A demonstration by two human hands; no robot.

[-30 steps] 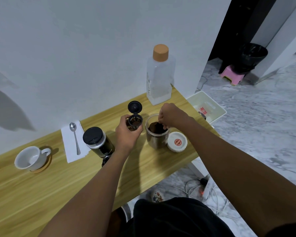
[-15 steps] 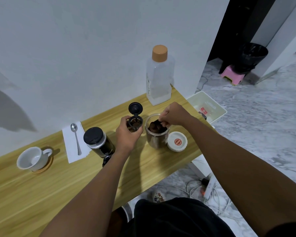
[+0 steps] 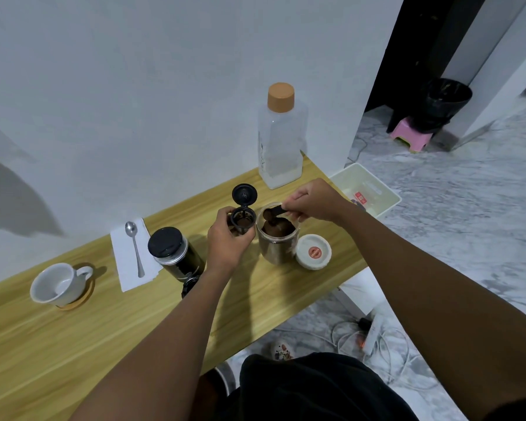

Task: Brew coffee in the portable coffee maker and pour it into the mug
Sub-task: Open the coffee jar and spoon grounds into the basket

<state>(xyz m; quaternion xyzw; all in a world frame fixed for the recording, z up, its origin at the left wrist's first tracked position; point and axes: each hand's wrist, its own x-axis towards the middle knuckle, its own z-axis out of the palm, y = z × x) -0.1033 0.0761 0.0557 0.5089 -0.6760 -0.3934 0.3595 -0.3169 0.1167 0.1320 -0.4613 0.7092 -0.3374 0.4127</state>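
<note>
Mug (image 3: 57, 284) at the table's (image 3: 73, 344) left end, coffee maker (image 3: 173, 253) right of it, water bottle (image 3: 281, 141) by the wall. The left hand (image 3: 228, 241) grips the open filter basket (image 3: 242, 220) beside the coffee jar (image 3: 277, 241); the right hand (image 3: 313, 199) pinches a loaded scoop (image 3: 274, 212) over the jar.

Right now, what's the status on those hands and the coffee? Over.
Left hand grips open filter basket. Right hand pinches loaded scoop above coffee jar. Mug empty. Nothing in the way.
</note>
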